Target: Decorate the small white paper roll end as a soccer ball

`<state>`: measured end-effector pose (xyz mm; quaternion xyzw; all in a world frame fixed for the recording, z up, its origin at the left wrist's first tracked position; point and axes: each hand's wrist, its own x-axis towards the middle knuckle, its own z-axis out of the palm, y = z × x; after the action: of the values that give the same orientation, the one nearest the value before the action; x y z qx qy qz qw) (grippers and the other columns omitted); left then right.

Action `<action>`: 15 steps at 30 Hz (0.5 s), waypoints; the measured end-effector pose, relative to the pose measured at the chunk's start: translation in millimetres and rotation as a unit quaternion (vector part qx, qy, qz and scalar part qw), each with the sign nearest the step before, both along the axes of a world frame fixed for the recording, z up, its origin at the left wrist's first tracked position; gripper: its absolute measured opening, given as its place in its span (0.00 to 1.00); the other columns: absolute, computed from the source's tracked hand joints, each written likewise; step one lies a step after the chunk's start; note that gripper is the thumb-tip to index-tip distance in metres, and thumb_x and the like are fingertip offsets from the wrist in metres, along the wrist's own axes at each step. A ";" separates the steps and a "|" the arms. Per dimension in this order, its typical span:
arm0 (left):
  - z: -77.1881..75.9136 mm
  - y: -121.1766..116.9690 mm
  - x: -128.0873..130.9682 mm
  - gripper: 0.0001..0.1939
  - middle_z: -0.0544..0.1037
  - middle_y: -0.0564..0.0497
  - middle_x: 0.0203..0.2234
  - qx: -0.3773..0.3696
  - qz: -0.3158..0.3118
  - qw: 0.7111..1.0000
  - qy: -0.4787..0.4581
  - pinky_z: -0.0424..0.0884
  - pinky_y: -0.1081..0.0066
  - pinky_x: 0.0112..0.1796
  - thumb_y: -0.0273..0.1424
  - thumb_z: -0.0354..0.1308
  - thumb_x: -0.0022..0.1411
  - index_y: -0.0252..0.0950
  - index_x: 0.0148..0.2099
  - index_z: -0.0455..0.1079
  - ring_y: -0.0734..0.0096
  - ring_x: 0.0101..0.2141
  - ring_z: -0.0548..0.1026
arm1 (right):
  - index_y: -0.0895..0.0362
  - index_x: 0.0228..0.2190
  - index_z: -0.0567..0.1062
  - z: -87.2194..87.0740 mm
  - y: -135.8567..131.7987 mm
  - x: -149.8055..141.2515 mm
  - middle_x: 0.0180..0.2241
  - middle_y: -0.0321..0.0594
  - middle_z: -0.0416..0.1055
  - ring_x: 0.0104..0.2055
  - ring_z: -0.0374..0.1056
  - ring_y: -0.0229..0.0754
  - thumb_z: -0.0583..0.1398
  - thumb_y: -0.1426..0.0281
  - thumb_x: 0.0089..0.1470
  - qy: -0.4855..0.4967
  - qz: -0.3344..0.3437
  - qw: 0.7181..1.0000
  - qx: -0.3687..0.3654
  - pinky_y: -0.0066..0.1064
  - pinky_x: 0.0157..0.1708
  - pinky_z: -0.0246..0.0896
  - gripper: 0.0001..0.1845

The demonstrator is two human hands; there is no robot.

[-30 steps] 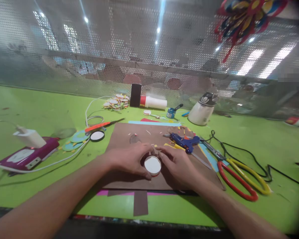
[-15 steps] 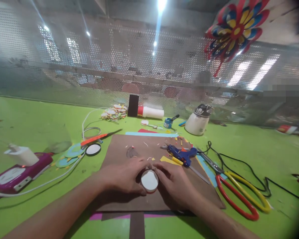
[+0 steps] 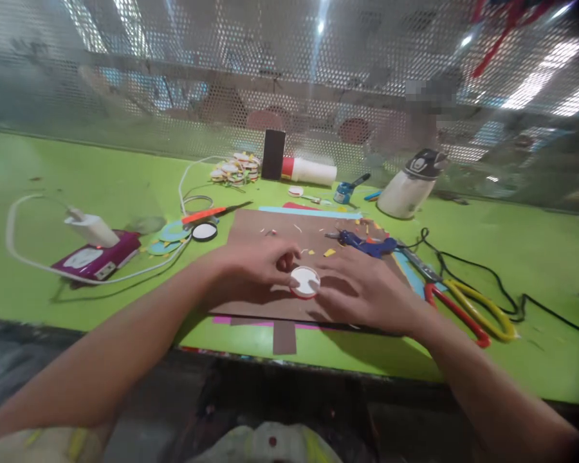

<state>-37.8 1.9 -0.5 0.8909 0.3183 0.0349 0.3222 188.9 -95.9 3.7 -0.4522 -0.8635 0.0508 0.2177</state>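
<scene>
A small round white disc (image 3: 305, 275) with a red lower rim sits over the brown sheet (image 3: 251, 225), between my two hands. My left hand (image 3: 265, 263) is closed at the disc's left edge, with the thumb on it and the index finger curled above. My right hand (image 3: 371, 286) is at the disc's right side. Its thumb reaches the edge, and its fingers stretch forward, slightly blurred, over the sheet. Small paper scraps (image 3: 329, 253) lie just beyond the fingers. A blue glue gun (image 3: 367, 244) rests farther back to the right.
Large scissors (image 3: 456, 305) with red and yellow handles lie on the right by a black cable (image 3: 492, 273). On the left are an orange-handled cutter (image 3: 205, 215), a black-rimmed disc (image 3: 204, 231) and a purple power block (image 3: 99, 257). A white spray container (image 3: 408, 190) stands behind.
The view has tilted downward, showing the table's front edge. My right hand's fingers have spread forward away from the disc and now cover the yellow strip. My left hand stays at the disc.
</scene>
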 end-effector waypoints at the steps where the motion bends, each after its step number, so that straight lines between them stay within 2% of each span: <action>1: -2.0 1.8 -0.5 0.23 0.78 0.49 0.38 0.000 -0.003 1.000 0.001 0.67 0.71 0.35 0.43 0.65 0.58 0.36 0.50 0.71 0.65 0.37 0.75 | 0.55 0.40 0.79 4.5 -7.1 -0.6 0.40 0.48 0.78 0.42 0.71 0.50 0.62 0.65 0.59 -0.068 0.030 0.997 -0.011 0.38 0.41 0.66 0.10; 3: -6.5 5.0 -1.6 0.23 0.78 0.47 0.40 0.014 0.004 1.000 -0.010 0.68 0.70 0.37 0.43 0.64 0.59 0.36 0.52 0.70 0.64 0.39 0.75 | 0.57 0.40 0.79 9.8 -22.5 -3.0 0.40 0.50 0.77 0.41 0.70 0.53 0.65 0.68 0.55 -0.182 0.041 0.982 -0.006 0.41 0.40 0.65 0.10; 5: -11.3 8.1 -2.7 0.24 0.79 0.46 0.42 0.032 0.000 0.999 -0.016 0.69 0.69 0.39 0.43 0.64 0.59 0.35 0.53 0.70 0.64 0.40 0.75 | 0.59 0.37 0.80 10.4 -35.4 -6.0 0.38 0.52 0.77 0.41 0.70 0.54 0.65 0.72 0.52 -0.246 0.034 0.969 0.011 0.41 0.40 0.64 0.08; 8: -16.9 12.7 -3.3 0.25 0.79 0.45 0.44 0.054 -0.006 0.998 -0.034 0.70 0.69 0.41 0.44 0.63 0.59 0.35 0.54 0.69 0.63 0.41 0.76 | 0.60 0.33 0.81 7.5 -44.4 -10.8 0.33 0.52 0.77 0.38 0.71 0.53 0.63 0.75 0.54 -0.314 0.038 0.949 0.001 0.41 0.38 0.62 0.05; 12: -15.9 16.1 0.1 0.23 0.80 0.43 0.44 0.064 -0.005 0.998 -0.012 0.71 0.68 0.42 0.41 0.60 0.61 0.33 0.54 0.69 0.62 0.42 0.77 | 0.61 0.33 0.81 6.9 -45.9 -17.5 0.33 0.51 0.78 0.37 0.71 0.52 0.60 0.78 0.56 -0.352 0.055 0.934 -0.016 0.41 0.36 0.61 0.09; 15: -9.4 16.1 4.6 0.22 0.81 0.42 0.45 0.072 -0.011 0.997 0.016 0.72 0.68 0.43 0.40 0.60 0.60 0.33 0.53 0.70 0.62 0.43 0.78 | 0.61 0.33 0.82 8.4 -48.2 -13.5 0.33 0.50 0.78 0.37 0.72 0.50 0.60 0.79 0.55 -0.325 0.051 0.944 -0.008 0.39 0.37 0.61 0.09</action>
<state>-33.1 18.0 -9.9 0.9157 0.3104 0.0396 0.2521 175.4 -144.1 12.1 -0.4009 -0.9089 -0.0811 -0.0811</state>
